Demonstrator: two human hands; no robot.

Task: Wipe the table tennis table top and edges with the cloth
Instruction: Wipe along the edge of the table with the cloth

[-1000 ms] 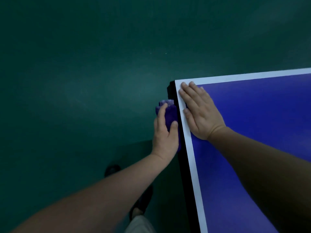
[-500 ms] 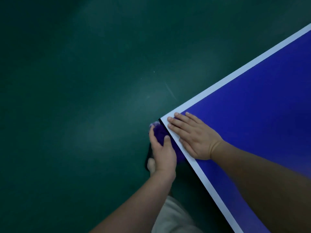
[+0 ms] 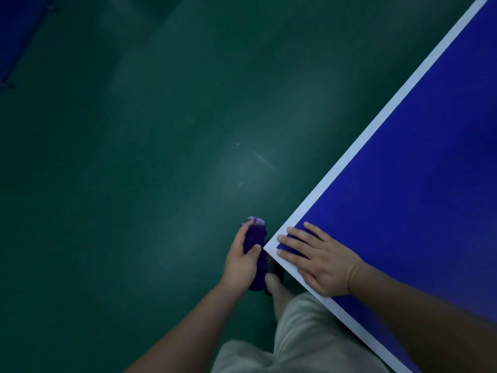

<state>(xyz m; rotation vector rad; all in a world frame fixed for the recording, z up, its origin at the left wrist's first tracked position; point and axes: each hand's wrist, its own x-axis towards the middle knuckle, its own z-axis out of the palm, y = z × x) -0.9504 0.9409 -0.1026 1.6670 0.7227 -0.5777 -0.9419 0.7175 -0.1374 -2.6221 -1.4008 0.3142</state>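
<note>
Your left hand (image 3: 240, 261) grips a soft, light, bunched purple cloth (image 3: 255, 238) beside the blue table (image 3: 403, 170) corner; your right hand (image 3: 320, 261) lies flat, fingers spread. Hold the wad mid-bunch.

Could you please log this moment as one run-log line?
left hand: grips purple cloth at table corner | right hand: flat on top

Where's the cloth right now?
In the head view, the purple cloth is bunched in the left hand, just off the table corner, left of the right hand resting flat there.
</note>
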